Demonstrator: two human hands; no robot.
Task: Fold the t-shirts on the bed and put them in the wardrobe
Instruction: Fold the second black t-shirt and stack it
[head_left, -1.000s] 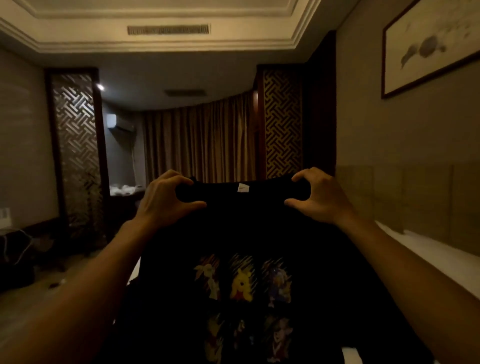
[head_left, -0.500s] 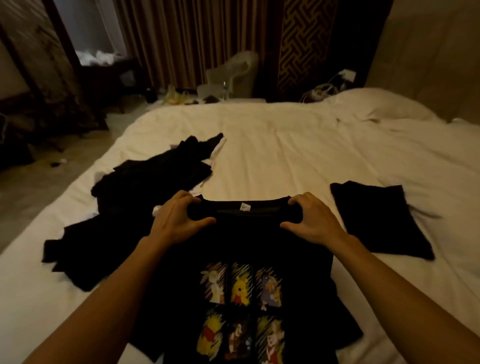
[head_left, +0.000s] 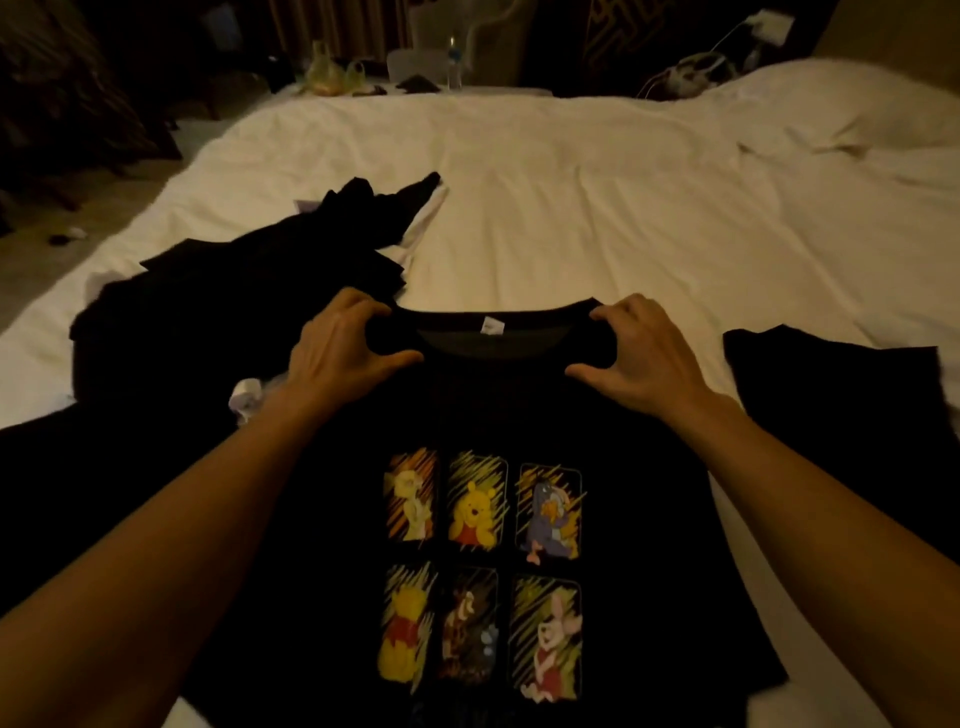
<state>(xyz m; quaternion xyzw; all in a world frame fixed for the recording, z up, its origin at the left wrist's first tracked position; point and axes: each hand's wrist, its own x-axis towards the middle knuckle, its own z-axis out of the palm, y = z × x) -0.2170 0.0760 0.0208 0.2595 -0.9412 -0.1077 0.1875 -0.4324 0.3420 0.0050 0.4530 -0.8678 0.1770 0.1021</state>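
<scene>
Head view: a black t-shirt (head_left: 483, 410) with six cartoon panels lies print-up at 6 o'clock on the white bed (head_left: 597, 208). The left hand (head_left: 337, 353) pinches the shoulder at one side of the collar, the right hand (head_left: 644, 358) the other, thumbs in front and fingers curled behind. A heap of dark t-shirts (head_left: 223, 296) lies at 10 o'clock; a folded black t-shirt (head_left: 836, 379) lies at 3 o'clock.
</scene>
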